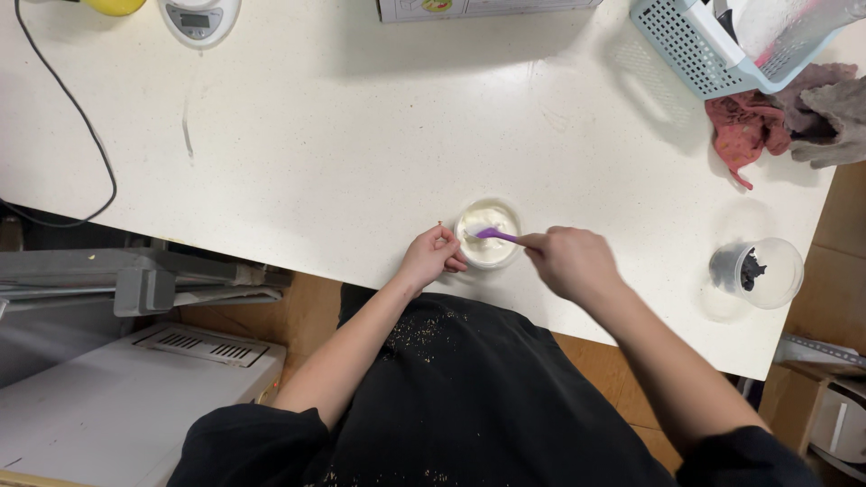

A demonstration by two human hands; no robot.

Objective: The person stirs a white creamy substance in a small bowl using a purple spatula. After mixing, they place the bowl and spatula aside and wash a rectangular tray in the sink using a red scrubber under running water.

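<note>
A: Head view: what was seen near the table's (361,135) front edge?

B: A small cup (488,234) of white cream was stood there, just in front of the person's dark apron.

A: How was the left hand (432,255) placed?

B: It was curled loosely against the cup's left side, the fingertips touching the rim. A full grip could not be confirmed.

A: And the right hand (571,261)?

B: It was closed around a purple spatula (498,236), whose tip was dipped in the cream.

A: What else was noted?

B: A clear cup (758,271) holding something dark was set well to the right, with a basket (713,45) and rags (785,122) at the far corner, and a scale (199,18) at the far left.
</note>
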